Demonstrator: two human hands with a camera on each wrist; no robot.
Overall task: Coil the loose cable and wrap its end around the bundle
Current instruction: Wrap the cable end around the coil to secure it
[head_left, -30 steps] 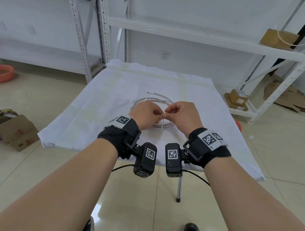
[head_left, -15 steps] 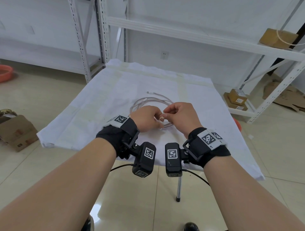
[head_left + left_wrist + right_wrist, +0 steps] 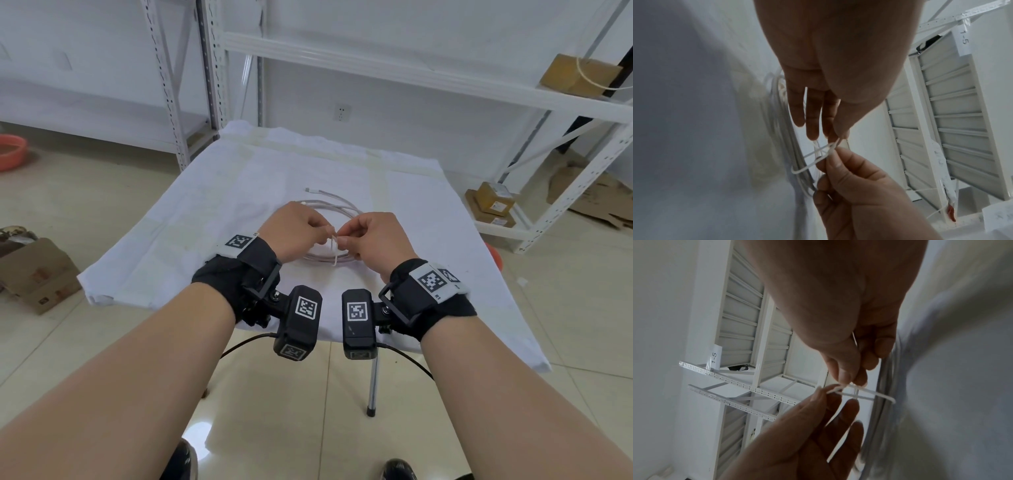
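Observation:
A white cable (image 3: 337,202) lies coiled in a ring on the cloth-covered table (image 3: 212,219); its connector end (image 3: 310,189) sticks out at the far side. A thin white tie (image 3: 334,255) loops round the coil's near strands. My left hand (image 3: 327,236) and right hand (image 3: 342,240) meet above it, each pinching the tie between thumb and forefinger. In the left wrist view the tie (image 3: 809,160) circles the strands (image 3: 783,129). The right wrist view shows that tie loop (image 3: 869,393) against the coil (image 3: 885,386).
White metal shelving (image 3: 376,65) stands behind the table and to the right. Cardboard boxes (image 3: 493,205) sit on a low shelf at right, another box (image 3: 37,274) on the floor at left. An orange basin (image 3: 12,150) is at far left.
Both hands stay together over the coil's near side. Their fingers have worked the tie, whose loose end now hangs down over the strands. The coil has not moved.

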